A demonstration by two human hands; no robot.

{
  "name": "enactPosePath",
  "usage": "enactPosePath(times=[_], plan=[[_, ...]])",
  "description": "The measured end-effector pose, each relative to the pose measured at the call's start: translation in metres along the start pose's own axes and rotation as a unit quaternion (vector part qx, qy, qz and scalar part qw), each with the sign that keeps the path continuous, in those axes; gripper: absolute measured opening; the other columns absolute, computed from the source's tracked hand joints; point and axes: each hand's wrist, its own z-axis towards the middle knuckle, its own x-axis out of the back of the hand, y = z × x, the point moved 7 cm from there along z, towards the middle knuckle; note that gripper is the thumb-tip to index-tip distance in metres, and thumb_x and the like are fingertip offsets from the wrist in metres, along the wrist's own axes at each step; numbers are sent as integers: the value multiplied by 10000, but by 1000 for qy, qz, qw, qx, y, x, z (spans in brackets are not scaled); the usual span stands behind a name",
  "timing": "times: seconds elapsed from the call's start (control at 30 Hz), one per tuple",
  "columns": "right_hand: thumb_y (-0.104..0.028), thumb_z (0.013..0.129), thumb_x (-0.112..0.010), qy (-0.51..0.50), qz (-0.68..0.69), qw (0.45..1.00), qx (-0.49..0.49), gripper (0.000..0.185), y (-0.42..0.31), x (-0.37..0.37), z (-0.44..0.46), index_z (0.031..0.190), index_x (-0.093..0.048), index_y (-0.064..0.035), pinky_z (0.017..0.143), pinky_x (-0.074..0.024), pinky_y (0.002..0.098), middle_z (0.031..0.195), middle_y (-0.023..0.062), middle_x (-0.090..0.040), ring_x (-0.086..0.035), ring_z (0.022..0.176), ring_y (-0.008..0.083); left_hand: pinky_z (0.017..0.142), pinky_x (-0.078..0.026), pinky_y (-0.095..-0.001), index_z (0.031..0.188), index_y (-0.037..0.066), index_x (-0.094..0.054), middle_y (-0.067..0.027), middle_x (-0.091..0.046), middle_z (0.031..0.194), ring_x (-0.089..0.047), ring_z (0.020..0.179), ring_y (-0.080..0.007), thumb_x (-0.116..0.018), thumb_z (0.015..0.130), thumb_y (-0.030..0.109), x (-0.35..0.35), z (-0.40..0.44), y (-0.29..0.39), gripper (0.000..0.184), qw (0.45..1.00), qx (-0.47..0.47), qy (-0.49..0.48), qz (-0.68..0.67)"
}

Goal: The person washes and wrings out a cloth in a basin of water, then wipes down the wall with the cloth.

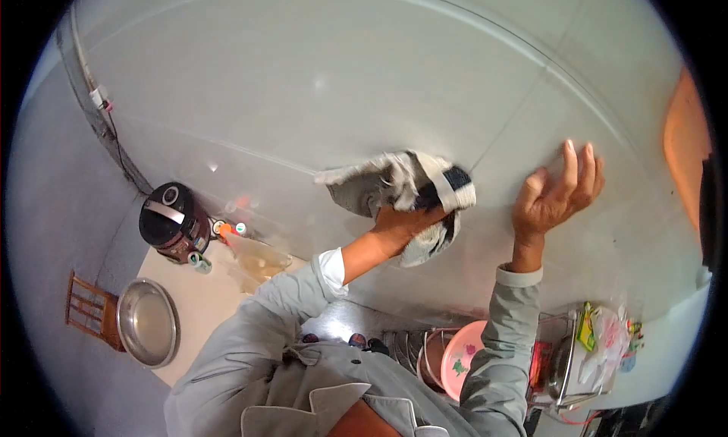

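Against the pale, glossy tiled wall [227,73], my left hand [402,228] grips a bunched cloth [371,183], grey and cream with dark patches. Folds of the cloth cover most of the fingers, and it presses on or lies very close to the tiles. To the right, my right hand [560,190] is raised with its fingers stretched out and holds nothing. It rests against or just off the wall; the contact itself is hard to make out.
Below left, a table [220,285] bears a dark rice cooker [173,217], a metal basin [148,323] and small bottles. A wooden chair [95,312] stands beyond it. At lower right are a rack with a pink basin [461,357] and plastic bags [607,338]. Something orange [686,149] hangs far right.
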Motion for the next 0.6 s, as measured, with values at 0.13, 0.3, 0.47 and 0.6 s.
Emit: enactPosePath(times=[0.13, 0.3, 0.47, 0.6], plan=[[-50, 723, -542, 9, 8, 1000, -17, 539, 1, 1, -2, 1251, -587, -144, 1077, -276, 516, 1354, 103, -467, -390, 1284, 343, 885, -507, -466, 1339, 306, -550, -85, -626, 1246, -624, 1078, -341, -575, 859, 209, -40, -48, 26, 491, 979, -81, -125, -143], [-20, 740, -562, -40, 85, 994, -58, 530, -1, 10, -15, 1263, -577, -107, 1113, -252, 491, 1382, 127, -450, -348, 1336, 358, 885, -508, -372, 1264, 180, -616, -130, -645, 1188, -649, 1022, -323, -652, 806, 211, -24, -74, 24, 461, 919, -21, -154, -362], [0, 831, -521, -124, 317, 897, -282, 465, -29, 40, -113, 1295, -513, 14, 1123, -286, 447, 1346, 190, -496, -412, 1318, 340, 969, -452, -351, 1270, 37, -582, -137, -597, 1286, -581, 1163, -271, -546, 959, 286, 14, -64, 16, 400, 527, 328, -161, -767], [-56, 937, -427, -121, 466, 654, -584, 394, -78, 58, -222, 1316, -474, 42, 1090, -338, 376, 1320, 127, -525, -475, 1260, 236, 1058, -417, -449, 1335, 0, -516, -159, -564, 1333, -546, 1219, -302, -434, 979, 519, 29, -54, 18, 634, 114, 425, -23, -898]])
